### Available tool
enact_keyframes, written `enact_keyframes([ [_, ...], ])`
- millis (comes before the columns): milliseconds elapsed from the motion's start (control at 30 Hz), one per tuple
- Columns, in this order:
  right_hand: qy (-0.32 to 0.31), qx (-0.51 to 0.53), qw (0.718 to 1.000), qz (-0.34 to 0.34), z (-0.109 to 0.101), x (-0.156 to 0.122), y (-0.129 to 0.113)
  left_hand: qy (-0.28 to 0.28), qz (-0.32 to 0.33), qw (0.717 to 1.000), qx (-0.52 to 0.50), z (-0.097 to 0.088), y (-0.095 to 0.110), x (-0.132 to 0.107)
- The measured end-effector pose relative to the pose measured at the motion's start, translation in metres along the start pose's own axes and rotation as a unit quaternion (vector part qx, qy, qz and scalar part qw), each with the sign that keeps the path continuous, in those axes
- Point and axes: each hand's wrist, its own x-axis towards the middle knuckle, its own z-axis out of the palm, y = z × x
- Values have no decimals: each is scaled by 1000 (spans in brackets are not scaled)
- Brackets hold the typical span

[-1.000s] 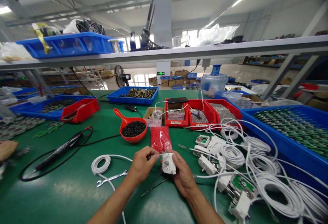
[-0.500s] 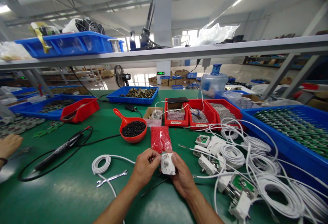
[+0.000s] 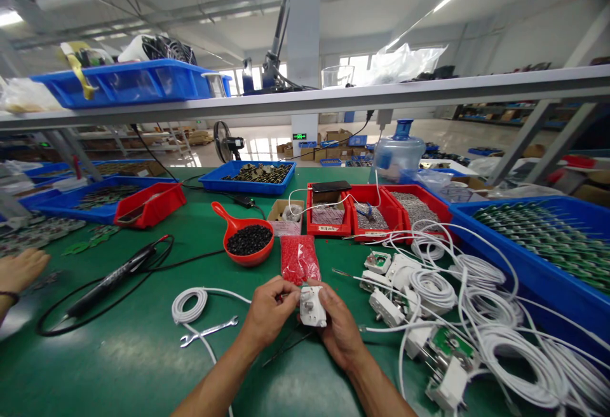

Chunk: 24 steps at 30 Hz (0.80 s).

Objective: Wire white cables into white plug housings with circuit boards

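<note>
Both hands on white plug housing (image 3: 313,306): right hand (image 3: 339,328) cups it, left hand (image 3: 267,315) pinches at its top edge, prob. small part.

Red scoop (image 3: 244,239) of black beads mid-bench, bag of red parts (image 3: 299,259) just beside it. Wrench (image 3: 208,332) near a small white cable coil (image 3: 189,304). Black soldering iron (image 3: 110,281) left. Blue tray (image 3: 538,245) right, water jug (image 3: 397,152) behind.
</note>
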Motion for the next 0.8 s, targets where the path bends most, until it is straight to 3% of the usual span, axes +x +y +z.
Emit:
enact_keyframes([
  [433, -6, -8, 1000, -2, 0, 0, 0, 6, -18, 1000, 4, 5, -5, 2],
  [800, -4, -134, 990, -40, -14, 6, 7, 22, 39, 994, 98, 4, -8, -2],
])
